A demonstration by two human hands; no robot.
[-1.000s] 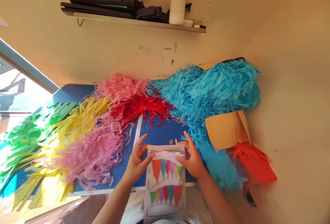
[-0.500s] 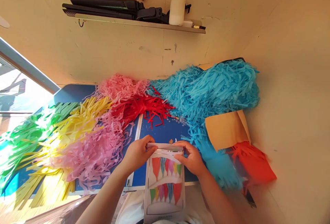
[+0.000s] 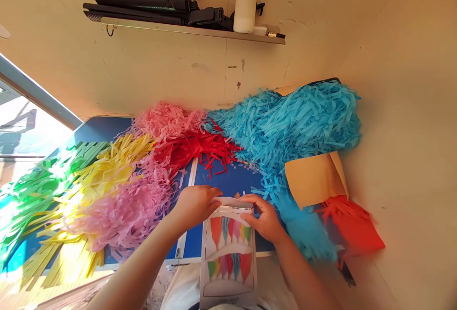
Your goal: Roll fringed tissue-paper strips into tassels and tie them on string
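A clear plastic packet (image 3: 228, 257) printed with coloured triangular pennants lies from my lap up onto the front edge of the blue table (image 3: 228, 181). My left hand (image 3: 194, 205) pinches the packet's top left corner with curled fingers. My right hand (image 3: 263, 217) grips the top right corner, thumb across the mouth. The packet's top edge bulges upward between the two hands.
Heaps of shredded tissue paper cover the table: green (image 3: 35, 186), yellow (image 3: 103, 167), pink (image 3: 132, 205), red (image 3: 193, 148) and a large blue pile (image 3: 293, 124). A tan sheet (image 3: 314, 179) and orange fringe (image 3: 352, 229) lie at the right. A wall shelf (image 3: 185, 26) holds a white bottle (image 3: 244, 0).
Both hands' fingers have gone from spread at the packet's top corners to curled tight on them. The left hand slid right along the top edge, which now bows open.
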